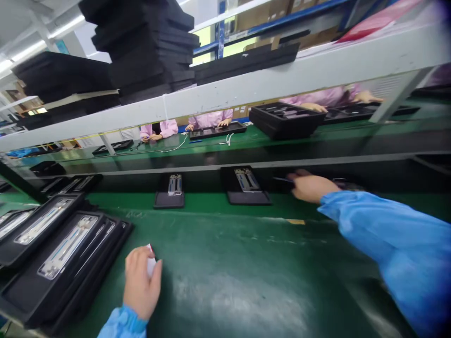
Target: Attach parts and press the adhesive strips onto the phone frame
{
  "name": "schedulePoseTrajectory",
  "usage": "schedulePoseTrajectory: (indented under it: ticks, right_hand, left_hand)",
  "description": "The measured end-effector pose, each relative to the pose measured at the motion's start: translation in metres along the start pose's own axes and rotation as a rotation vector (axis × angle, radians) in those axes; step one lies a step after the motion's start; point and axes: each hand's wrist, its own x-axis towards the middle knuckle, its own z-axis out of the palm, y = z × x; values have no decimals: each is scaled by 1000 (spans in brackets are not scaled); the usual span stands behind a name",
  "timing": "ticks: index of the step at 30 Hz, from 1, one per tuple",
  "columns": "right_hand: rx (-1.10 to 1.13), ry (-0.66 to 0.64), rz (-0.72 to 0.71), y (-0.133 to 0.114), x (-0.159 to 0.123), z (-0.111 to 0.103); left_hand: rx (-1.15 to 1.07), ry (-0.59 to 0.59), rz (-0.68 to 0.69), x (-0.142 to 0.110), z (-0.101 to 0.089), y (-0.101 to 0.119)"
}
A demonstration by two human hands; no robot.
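My left hand (141, 281) is closed over the green worktop, around a small white piece (151, 266) with a red corner; its kind is unclear. Farther off on the right, my right hand (312, 188) reaches over the dark strip behind the worktop. Its fingers are pressed together and slightly blurred, at a thin dark object (283, 179) that I cannot make out. Left of that hand lies a black tray (248, 197) with a phone frame (247, 180) in it. Another black tray (169, 201) with a similar metal frame (174, 184) lies farther left.
Stacked black trays (21, 293) holding phone frames fill the left side. Across the bench, people in pink sleeves (211, 119) work near a deep black bin (287, 123). A white shelf beam (225, 96) crosses above, carrying piled black foam trays (141, 51).
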Motion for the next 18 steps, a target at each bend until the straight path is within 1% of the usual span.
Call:
schedulePoseTrajectory:
  ticks: [2, 3, 4, 5, 7, 8, 10, 12, 14, 16, 18]
  right_hand:
    - [-49, -232, 22, -5, 3, 33]
    - [-71, -338, 26, -10, 5, 47]
    - [-91, -418, 26, -17, 7, 57]
    - [-114, -476, 25, -26, 9, 64]
    - [-176, -536, 21, -46, 13, 64]
    - [-211, -543, 17, -58, 14, 58]
    - [-274, -526, 0, -89, 11, 39]
    - [-303, -494, -35, -131, -4, 21]
    - [-283, -469, -89, -186, -32, 12]
    - [-225, -462, -139, -253, -70, 16]
    - [-159, -473, -167, -327, -112, 26]
  left_hand:
    - [112, -2, -93, -8, -9, -35]
    - [164, -11, -161, -10, -12, -46]
    - [203, -26, -230, -12, -11, -53]
    - [225, -52, -289, -14, -9, -55]
    - [215, -136, -354, -17, 0, -49]
    - [192, -181, -360, -18, 5, -44]
    - [145, -244, -353, -17, 13, -34]
    - [117, -247, -356, -13, 15, -26]
    - [90, -212, -359, -5, 12, -21]
    - [55, -194, -345, 9, 6, -17]
    - [21, -232, -316, 25, 4, -13]
